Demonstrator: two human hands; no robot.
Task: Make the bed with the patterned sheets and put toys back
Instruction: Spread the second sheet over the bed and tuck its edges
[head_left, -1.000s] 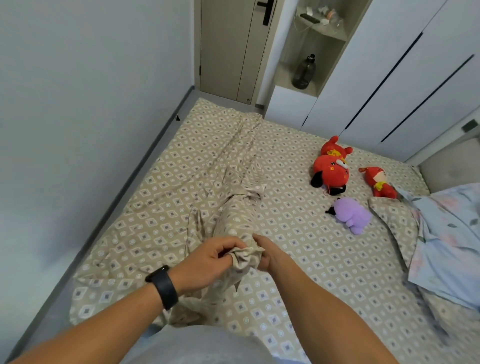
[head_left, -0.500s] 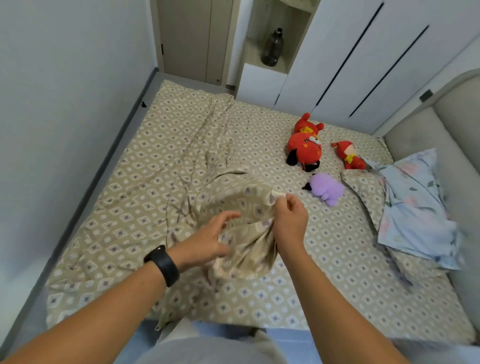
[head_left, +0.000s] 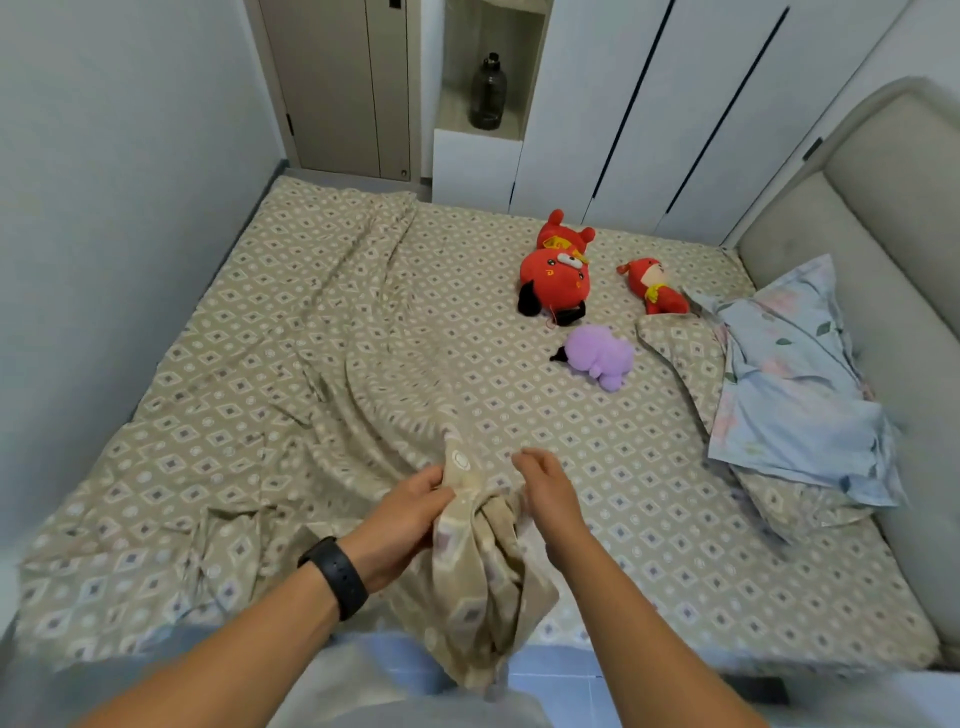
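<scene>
Both bare forearms reach forward, close together. The left hand (head_left: 410, 512), a black band on its wrist, has its fingers curled in a grip. The right hand (head_left: 548, 488) has its fingers loosely bent, palm inward.

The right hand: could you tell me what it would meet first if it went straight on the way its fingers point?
Probably the bunched patterned sheet just ahead of the right hand; depth is unclear.
</scene>
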